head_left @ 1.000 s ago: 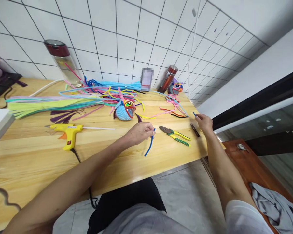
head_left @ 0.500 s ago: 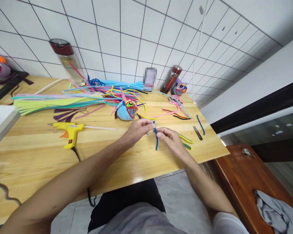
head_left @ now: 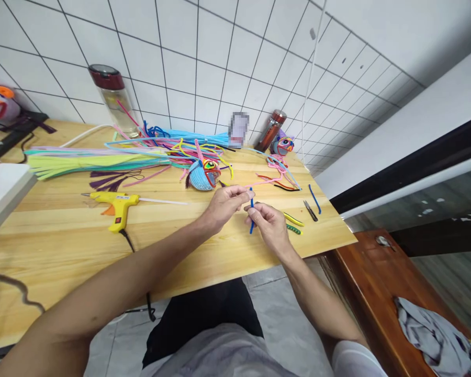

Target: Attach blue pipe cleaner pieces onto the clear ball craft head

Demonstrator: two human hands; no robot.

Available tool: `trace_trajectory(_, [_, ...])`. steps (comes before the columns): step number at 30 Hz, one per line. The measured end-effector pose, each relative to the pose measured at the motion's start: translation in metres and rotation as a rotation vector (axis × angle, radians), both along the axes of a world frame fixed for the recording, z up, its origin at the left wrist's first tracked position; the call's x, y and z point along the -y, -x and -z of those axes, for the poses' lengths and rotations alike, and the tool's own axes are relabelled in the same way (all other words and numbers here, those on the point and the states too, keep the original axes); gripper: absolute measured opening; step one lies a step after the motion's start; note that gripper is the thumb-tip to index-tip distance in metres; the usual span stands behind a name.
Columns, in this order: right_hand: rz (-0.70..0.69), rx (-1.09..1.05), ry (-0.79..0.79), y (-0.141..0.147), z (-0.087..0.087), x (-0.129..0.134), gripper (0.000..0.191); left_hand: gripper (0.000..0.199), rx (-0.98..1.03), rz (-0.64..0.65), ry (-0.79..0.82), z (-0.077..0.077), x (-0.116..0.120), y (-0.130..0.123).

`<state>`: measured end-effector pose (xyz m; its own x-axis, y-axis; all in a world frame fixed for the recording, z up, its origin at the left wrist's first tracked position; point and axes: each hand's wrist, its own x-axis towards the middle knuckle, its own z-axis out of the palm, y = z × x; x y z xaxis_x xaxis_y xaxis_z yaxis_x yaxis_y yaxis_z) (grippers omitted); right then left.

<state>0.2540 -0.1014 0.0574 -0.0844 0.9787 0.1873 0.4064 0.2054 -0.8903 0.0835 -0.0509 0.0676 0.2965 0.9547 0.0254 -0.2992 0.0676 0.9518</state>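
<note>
A short blue pipe cleaner (head_left: 251,228) hangs roughly upright over the wooden table. Its upper part is pinched by my left hand (head_left: 228,204), and my right hand (head_left: 270,222) grips it lower down, leaving the bottom end showing. Just behind my left hand rests a light-blue fish-like figure (head_left: 202,176) with a pink horn and a red-rimmed face. Green-and-yellow handled pliers (head_left: 294,229) lie partly hidden beside my right hand. Further right are small snips (head_left: 310,211) and another blue pipe cleaner (head_left: 314,199).
A yellow glue gun (head_left: 120,205) with its cord lies left. Behind are pipe cleaner bundles (head_left: 98,162), a glass bottle (head_left: 115,102), a brown flask (head_left: 272,130) and a second figure (head_left: 283,145). A white box (head_left: 8,193) sits far left. The table (head_left: 220,267) ends at the right.
The camera view has shifted slightly. My right fingers are now higher and closer to my left hand on the blue pipe cleaner, with less of its lower end showing.
</note>
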Motion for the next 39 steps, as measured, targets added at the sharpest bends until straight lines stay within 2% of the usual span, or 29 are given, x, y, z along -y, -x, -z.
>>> trace_trajectory(4, [0.074, 0.155, -0.137, -0.002, -0.006, 0.010, 0.040, 0.028, 0.112, 0.104, 0.091, -0.004, 0.003, -0.002])
trace_trajectory(10, [0.134, 0.288, -0.271, -0.007, -0.021, 0.026, 0.029, 0.022, 0.233, 0.236, 0.213, -0.016, 0.009, -0.003])
trace_trajectory(17, [0.136, 0.367, -0.364, -0.009, -0.030, 0.046, 0.023, 0.019, 0.275, 0.238, 0.163, -0.031, 0.018, 0.001])
trace_trajectory(25, [0.137, 0.645, -0.549, -0.023, -0.025, 0.053, 0.024, 0.027, 0.283, 0.284, 0.055, -0.024, 0.018, -0.001])
trace_trajectory(32, [0.152, 0.704, -0.621, -0.038, -0.023, 0.052, 0.027, 0.040, 0.294, 0.304, 0.009, -0.018, 0.011, -0.003])
trace_trajectory(39, [0.165, 0.769, -0.693, -0.050, -0.021, 0.047, 0.030, 0.043, 0.297, 0.293, 0.041, -0.018, 0.008, 0.001])
